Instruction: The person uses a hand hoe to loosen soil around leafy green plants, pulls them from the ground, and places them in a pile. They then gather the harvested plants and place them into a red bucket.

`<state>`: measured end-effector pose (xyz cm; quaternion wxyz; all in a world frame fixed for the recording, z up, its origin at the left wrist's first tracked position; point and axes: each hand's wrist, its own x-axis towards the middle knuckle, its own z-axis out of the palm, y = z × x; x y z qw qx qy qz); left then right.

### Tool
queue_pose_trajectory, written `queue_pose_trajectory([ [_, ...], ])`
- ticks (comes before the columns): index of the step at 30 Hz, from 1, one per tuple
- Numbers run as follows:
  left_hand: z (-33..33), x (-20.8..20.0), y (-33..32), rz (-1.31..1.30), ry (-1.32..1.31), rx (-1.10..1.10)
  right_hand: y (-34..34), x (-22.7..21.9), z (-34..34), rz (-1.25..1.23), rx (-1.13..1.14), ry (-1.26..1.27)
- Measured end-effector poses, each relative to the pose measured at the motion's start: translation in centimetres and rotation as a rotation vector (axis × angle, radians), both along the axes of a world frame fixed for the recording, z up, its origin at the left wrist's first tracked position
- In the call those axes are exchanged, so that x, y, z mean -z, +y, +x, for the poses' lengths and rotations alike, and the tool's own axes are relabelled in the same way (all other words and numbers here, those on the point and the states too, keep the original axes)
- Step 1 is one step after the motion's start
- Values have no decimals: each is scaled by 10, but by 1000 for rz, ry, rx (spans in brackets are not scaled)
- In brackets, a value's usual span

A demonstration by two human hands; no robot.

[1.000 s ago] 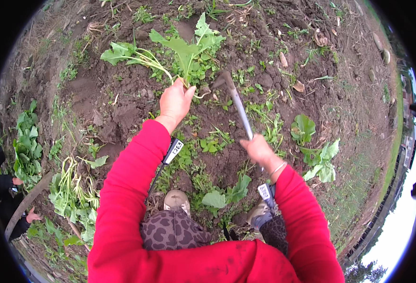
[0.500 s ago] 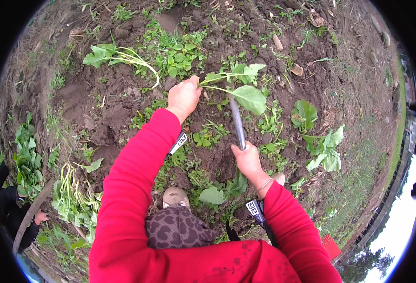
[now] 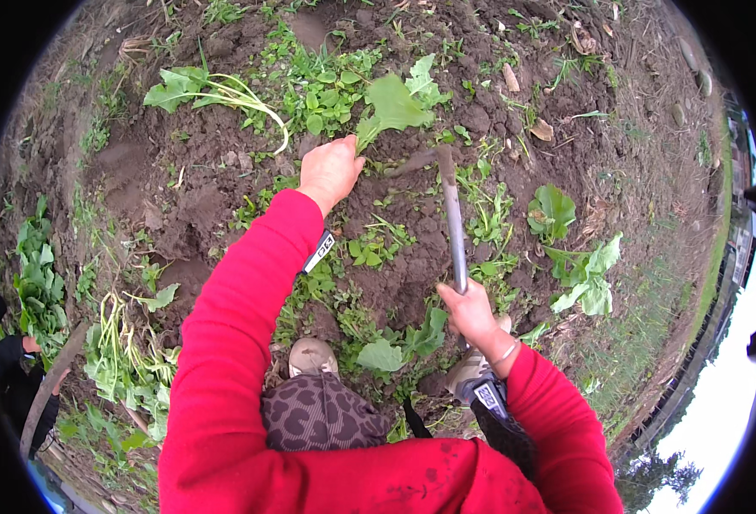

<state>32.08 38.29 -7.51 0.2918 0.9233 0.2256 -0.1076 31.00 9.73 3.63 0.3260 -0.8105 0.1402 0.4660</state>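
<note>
My left hand is closed around the base of a leafy green plant, whose broad leaves stick up and to the right. My right hand grips the grey metal handle of a hand hoe. Its soil-coloured head lies at the far end, bent to the left, low over the ground just right of my left hand; whether it touches the soil I cannot tell. A pulled plant with pale stems lies on the soil beyond my left hand.
Weeds dot the brown soil. Leafy plants are at the right, and a heap of pulled ones at the left. My shoes are close below. A person in dark clothing is at the left edge behind a curved bar.
The plant's leaves have swung upward in my left hand. My right hand has moved right and nearer to me, and the hoe's head now shows clear of the leaves.
</note>
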Motion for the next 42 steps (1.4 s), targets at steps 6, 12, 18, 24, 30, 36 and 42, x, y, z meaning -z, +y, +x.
queue_pose_trajectory([
  [6, -9, -2, 2, -19, -54, 35, 23, 13, 4, 143, 285, 149],
  [12, -24, -9, 3, -85, -54, 65, 55, 5, 31, 331, 337, 14],
  [18, -30, -18, 2, -37, -99, 91, 83, 40, 34, 289, 310, 156],
  [24, -32, -20, 5, 81, -216, 106, 62, 36, 31, 360, 348, 239],
  [30, -25, -16, 10, -13, -85, 129, 31, 29, 67, 182, -229, -614],
  [36, -21, -12, 8, 9, -49, 164, 3, 31, 74, -414, -930, -582],
  [42, -29, -11, 12, -107, -138, 103, 8, 21, 70, -464, -940, -597],
])
